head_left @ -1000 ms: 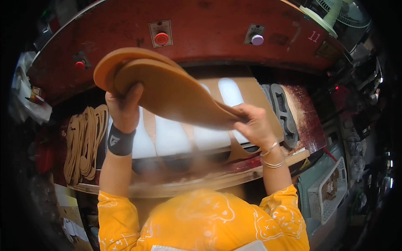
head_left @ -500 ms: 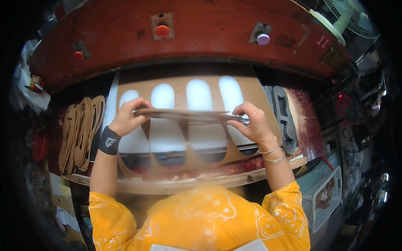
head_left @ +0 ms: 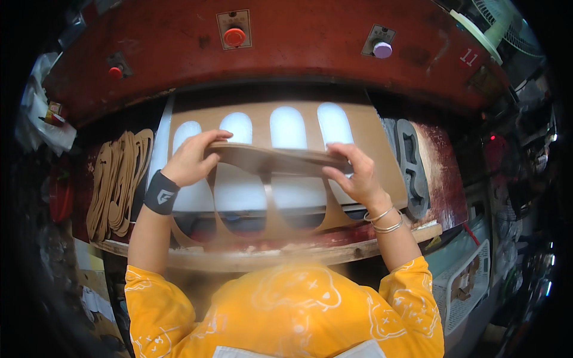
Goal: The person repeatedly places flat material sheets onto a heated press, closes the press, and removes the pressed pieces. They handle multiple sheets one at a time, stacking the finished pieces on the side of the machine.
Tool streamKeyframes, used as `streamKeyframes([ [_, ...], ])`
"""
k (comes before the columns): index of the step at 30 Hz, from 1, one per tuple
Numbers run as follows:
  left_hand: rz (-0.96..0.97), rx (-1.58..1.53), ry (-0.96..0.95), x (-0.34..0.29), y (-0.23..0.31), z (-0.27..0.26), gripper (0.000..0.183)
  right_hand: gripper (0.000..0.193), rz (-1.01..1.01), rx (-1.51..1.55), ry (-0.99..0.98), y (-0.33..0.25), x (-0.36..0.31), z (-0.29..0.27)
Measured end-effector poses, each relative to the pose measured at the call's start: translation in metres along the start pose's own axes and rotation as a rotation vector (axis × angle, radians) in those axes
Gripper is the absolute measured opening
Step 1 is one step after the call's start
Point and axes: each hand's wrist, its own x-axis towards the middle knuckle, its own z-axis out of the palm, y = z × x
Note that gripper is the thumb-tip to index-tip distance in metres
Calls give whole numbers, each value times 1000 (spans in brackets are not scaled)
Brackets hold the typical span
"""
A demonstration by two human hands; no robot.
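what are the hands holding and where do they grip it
A stack of flat brown pieces, held by its ends: left hand at the left end, right hand at the right.

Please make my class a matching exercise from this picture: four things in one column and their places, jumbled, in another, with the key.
Things
1. Thin brown flat pieces, seen nearly edge-on
2. Round lilac button
3. Black fabric wristband
4. Grey sole-shaped block with dark hollows

Places
A. Mounted on the red-painted panel
B. Held between the left hand and right hand
C. To the right of the brown sheet with rounded cut-outs
D. Worn just below the left hand

Pairs: 1-B, 2-A, 3-D, 4-C
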Motion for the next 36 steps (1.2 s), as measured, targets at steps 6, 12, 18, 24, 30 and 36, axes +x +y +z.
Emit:
streamKeyframes([
  [6, -56, -63, -126, 5, 15, -8, 43, 53, 26, -136, -78, -2, 2, 0],
  [12, 105, 225, -48, 17, 26, 5, 26, 36, -12, -283, -47, -16, 16, 19],
  [18, 289, 385, -31, 23, 47, -12, 13, 35, 238, -2, -492, -30, 11, -22],
  [24, 1005, 411, 217, 32, 100, -24, 12, 74, 362, 856, -139, -48, 27, -2],
  [30, 919, 294, 469, 30, 114, -13, 34, 56, 480, 1346, -37, -69, 20, 15],
  [36, 227, -1569, 132, 16, 121, 65, 54, 40, 365, 1019, 320, -72, 30, 16],
])
